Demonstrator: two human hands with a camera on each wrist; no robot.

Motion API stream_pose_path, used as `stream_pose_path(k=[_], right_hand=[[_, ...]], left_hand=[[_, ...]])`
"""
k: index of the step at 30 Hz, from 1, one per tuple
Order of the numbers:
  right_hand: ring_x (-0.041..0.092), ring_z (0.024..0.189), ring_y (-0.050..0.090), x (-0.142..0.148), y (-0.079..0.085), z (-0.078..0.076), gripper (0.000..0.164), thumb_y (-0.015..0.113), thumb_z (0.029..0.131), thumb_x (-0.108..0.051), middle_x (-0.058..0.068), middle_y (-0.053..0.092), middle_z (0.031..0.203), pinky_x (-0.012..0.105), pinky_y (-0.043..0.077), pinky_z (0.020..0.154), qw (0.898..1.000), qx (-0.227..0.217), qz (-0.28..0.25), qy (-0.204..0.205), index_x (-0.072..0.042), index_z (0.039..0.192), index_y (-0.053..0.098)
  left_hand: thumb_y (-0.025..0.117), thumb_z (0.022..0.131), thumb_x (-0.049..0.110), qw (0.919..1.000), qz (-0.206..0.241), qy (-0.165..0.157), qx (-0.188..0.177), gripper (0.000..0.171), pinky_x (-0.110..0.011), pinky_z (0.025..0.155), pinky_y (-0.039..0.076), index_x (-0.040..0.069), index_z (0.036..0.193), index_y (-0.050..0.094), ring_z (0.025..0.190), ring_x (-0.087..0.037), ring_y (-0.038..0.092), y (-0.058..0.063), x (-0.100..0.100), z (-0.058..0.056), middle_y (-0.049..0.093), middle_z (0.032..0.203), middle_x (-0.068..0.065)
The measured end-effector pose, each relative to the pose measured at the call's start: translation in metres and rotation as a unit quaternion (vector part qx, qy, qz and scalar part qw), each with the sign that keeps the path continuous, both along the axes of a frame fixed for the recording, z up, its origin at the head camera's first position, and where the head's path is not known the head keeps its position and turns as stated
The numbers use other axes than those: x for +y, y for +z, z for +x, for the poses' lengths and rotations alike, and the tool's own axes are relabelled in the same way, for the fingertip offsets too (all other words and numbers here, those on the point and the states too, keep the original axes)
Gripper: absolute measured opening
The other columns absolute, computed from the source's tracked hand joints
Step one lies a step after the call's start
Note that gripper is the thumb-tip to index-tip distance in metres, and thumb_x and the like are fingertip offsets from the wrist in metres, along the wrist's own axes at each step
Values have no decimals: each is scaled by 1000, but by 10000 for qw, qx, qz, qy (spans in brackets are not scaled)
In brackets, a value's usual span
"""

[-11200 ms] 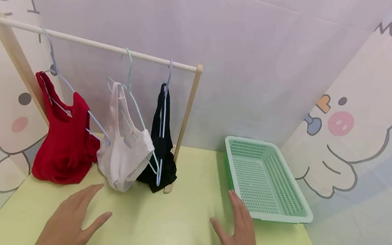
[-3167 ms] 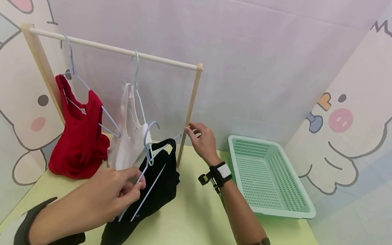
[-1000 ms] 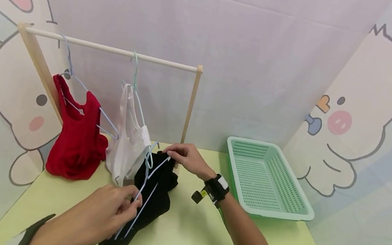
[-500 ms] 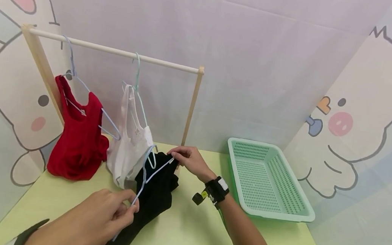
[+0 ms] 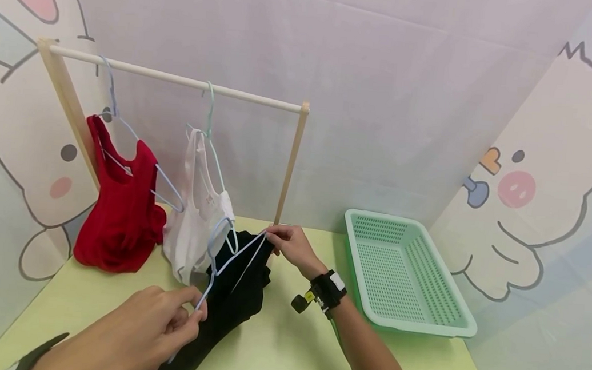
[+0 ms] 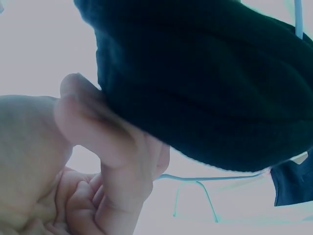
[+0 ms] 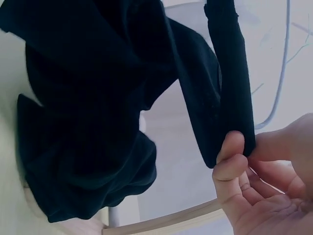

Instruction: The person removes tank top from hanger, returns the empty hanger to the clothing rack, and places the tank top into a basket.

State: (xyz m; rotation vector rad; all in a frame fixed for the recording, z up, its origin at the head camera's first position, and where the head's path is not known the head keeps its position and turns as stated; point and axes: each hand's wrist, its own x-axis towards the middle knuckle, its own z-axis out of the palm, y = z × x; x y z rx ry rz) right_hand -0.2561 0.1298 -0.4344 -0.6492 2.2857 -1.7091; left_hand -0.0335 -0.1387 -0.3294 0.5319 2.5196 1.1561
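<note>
In the head view, my left hand (image 5: 162, 325) grips one arm of a light-blue clothes hanger (image 5: 240, 254), whose hook points up and away. A black tank top (image 5: 238, 304) hangs bunched below the hanger, its lower part reaching the table. With thumb and fingers, my right hand (image 5: 294, 248) pinches the top's strap right at the hanger's far end. The right wrist view shows the folded black strap (image 7: 234, 93) between those fingertips, the hanger wire beside it. Whether the hanger's end is still inside the strap, I cannot tell. Black cloth (image 6: 205, 93) covers much of the left wrist view.
Behind my hands stands a wooden rack with a white rail (image 5: 174, 77). A red tank top (image 5: 119, 213) and a white tank top (image 5: 192, 229) hang on it from hangers. A green plastic basket (image 5: 407, 324) stands on the yellow table (image 5: 310, 352) at right.
The black top's hanger has come off the rail into my left hand. My right hand has moved from the rack post to the strap. Lately the hanger has shifted slightly up within the top.
</note>
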Motion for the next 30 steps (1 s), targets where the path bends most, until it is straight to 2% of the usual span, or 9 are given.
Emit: stream_pose_path(k=[5,9,16,20,24,30], right_hand=[[11,70,57,0,-3,4,20,62,109,-7,0,70,89,24,46,64,9997,11,248,-37,4,118,76],[12,69,57,1,-8,7,19,62,109,-7,2,70,88,27,46,64,9991,134,412,50,1,116,78],[10,67,57,1,-17,12,19,62,108,-6,4,74,93,27,49,62,9977,207,632,104,-1,117,79],[8,67,57,-1,-20,15,19,62,109,-6,5,74,95,23,48,62,9960,328,821,117,-3,115,80],[7,66,58,-3,-20,18,19,62,108,-6,7,75,99,22,49,62,9933,564,991,211,-3,114,80],[6,66,59,-4,-24,21,19,62,108,-6,11,75,105,22,54,63,9856,1004,1261,507,-3,114,79]], left_hand=[[65,105,16,9993,4,-92,357,17,-24,48,40,5,118,69,47,-4,46,1,1,0,53,59,13],[65,106,18,9981,-54,-13,611,18,-24,48,40,4,117,69,46,-3,45,2,4,1,51,57,14],[66,106,18,9985,-54,113,530,18,-24,53,48,3,117,68,47,-4,53,5,11,-1,56,59,14],[67,106,20,9983,-12,167,565,21,-24,57,52,3,119,67,46,-5,56,7,16,-5,58,61,13],[68,106,22,9973,111,164,705,22,-25,56,52,4,118,68,48,-4,56,9,20,-10,59,62,14],[69,107,23,9923,509,-118,1122,19,-25,51,50,5,112,67,49,-1,58,9,26,-21,61,62,17]])
